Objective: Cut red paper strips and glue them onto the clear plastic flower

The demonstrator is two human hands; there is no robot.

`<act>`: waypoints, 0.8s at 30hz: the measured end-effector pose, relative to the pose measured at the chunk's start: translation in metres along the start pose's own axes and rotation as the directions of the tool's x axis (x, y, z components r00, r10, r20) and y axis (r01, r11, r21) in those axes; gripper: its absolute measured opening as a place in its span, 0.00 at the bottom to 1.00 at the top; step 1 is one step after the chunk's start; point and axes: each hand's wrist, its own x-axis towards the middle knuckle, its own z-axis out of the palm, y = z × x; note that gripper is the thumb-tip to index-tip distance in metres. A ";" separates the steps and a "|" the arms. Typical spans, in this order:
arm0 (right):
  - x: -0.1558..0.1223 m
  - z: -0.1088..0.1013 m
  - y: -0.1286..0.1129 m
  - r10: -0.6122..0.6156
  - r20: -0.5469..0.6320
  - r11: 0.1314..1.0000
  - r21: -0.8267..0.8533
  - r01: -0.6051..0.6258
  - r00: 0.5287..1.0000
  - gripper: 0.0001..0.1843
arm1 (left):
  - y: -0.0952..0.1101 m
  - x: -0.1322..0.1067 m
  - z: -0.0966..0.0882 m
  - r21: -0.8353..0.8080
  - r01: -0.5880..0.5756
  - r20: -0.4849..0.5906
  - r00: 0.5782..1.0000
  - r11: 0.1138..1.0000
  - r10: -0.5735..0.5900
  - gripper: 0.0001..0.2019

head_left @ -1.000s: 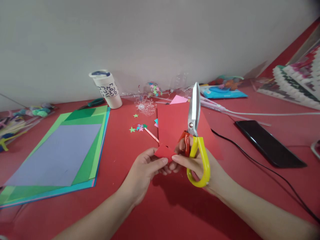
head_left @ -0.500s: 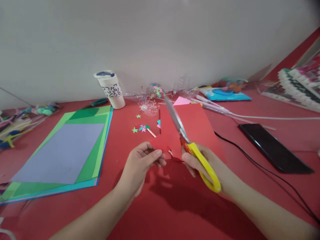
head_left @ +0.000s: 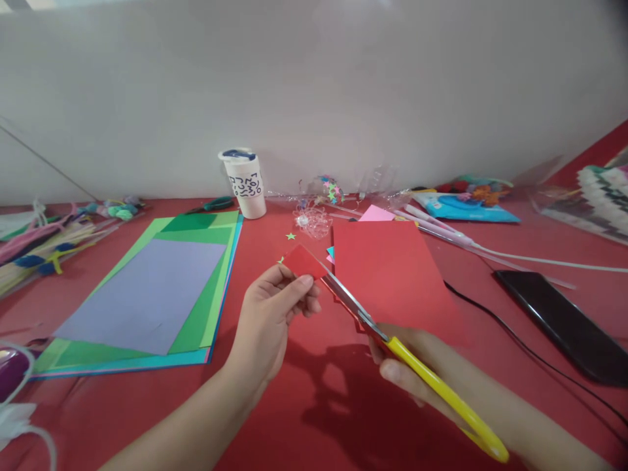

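Between thumb and fingers, my left hand (head_left: 275,311) pinches a small folded-looking piece of red paper (head_left: 303,261) above the table. My right hand (head_left: 407,366) grips yellow-handled scissors (head_left: 363,317). Their blades point up and left, with the tips at the right edge of the small piece; whether they cut into it I cannot tell. Behind the blades a larger sheet of red paper (head_left: 392,275) lies flat on the red table. A green star (head_left: 291,236) lies just beyond my left hand.
Left, a stack of coloured paper has a purple sheet (head_left: 147,294) on top. A white tumbler (head_left: 245,186) stands near the wall. On the right lie a black phone (head_left: 559,320), a black cable (head_left: 510,333) and a glue gun (head_left: 436,226). Pipe cleaners (head_left: 49,248) sit far left.
The scissors have swung down and left, their blades now meeting the edge of the small red piece. My left hand has turned that piece upward. The whole view has shifted slightly.
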 end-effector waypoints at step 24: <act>-0.003 0.017 -0.011 -0.010 -0.118 0.994 0.105 0.022 0.993 0.24 | 0.001 -0.004 0.003 0.005 0.017 0.038 0.999 1.000 -0.018 0.09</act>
